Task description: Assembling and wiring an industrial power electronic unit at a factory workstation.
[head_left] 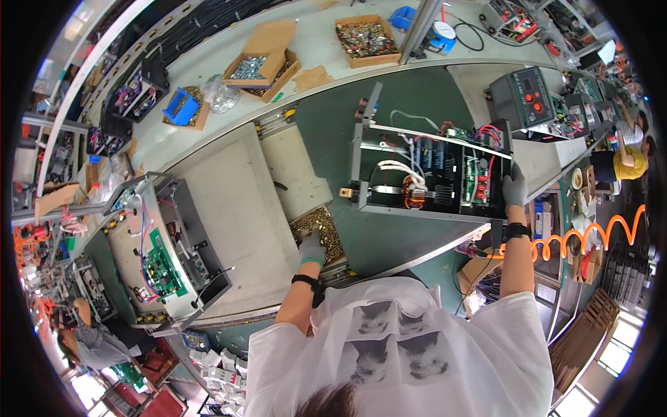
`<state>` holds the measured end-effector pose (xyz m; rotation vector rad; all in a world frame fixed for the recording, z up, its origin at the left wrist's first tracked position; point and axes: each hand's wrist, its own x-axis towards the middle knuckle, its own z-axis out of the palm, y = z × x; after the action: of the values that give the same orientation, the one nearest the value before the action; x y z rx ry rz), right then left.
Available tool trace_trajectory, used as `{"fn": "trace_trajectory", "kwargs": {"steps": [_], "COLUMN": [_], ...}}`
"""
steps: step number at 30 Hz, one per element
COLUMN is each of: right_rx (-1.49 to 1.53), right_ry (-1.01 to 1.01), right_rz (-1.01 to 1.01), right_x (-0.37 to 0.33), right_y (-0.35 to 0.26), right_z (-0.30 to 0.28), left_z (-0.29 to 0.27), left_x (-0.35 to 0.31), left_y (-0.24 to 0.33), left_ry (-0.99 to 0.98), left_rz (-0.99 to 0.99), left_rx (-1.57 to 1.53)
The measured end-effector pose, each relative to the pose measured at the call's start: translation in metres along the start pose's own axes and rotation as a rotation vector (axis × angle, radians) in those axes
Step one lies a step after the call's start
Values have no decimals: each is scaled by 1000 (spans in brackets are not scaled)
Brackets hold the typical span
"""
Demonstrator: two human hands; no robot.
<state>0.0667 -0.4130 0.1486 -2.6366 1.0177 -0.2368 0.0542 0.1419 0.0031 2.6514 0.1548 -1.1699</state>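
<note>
My left hand point(313, 249), in a grey glove with a green cuff, reaches into a shallow box of small brass-coloured fasteners point(332, 233). Its fingertips are down among the pieces, so I cannot tell whether they pinch any. My right hand point(515, 191), also gloved in grey, is closed on the right end panel of an open black machine chassis point(434, 210). That chassis lies on the dark green mat point(323, 115). Inside it are a copper-wound coil point(415, 194), dark blue capacitors point(432, 153), circuit boards and loose white and red wires.
To the left stands another open chassis with a green circuit board point(165, 267). Boxes of small hardware point(366, 40) and a blue scoop-shaped bin point(182, 108) line the far bench. A machine with red knobs point(528, 97) sits at far right. An orange coiled hose point(590, 236) hangs nearby; other people work beyond.
</note>
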Motion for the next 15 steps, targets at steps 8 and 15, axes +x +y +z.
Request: {"fn": "trace_trajectory", "kwargs": {"steps": [8,15], "right_rx": [390,194], "right_ry": [238,-390], "right_rz": [-369,661], "right_x": [-153,-283], "right_y": [-47,96], "right_z": [-34,40], "left_z": [20,-5], "left_x": [3,-16], "left_y": [-27,-24], "left_ry": [307,548], "left_rz": [162,322], "left_rx": [-203,-458]}}
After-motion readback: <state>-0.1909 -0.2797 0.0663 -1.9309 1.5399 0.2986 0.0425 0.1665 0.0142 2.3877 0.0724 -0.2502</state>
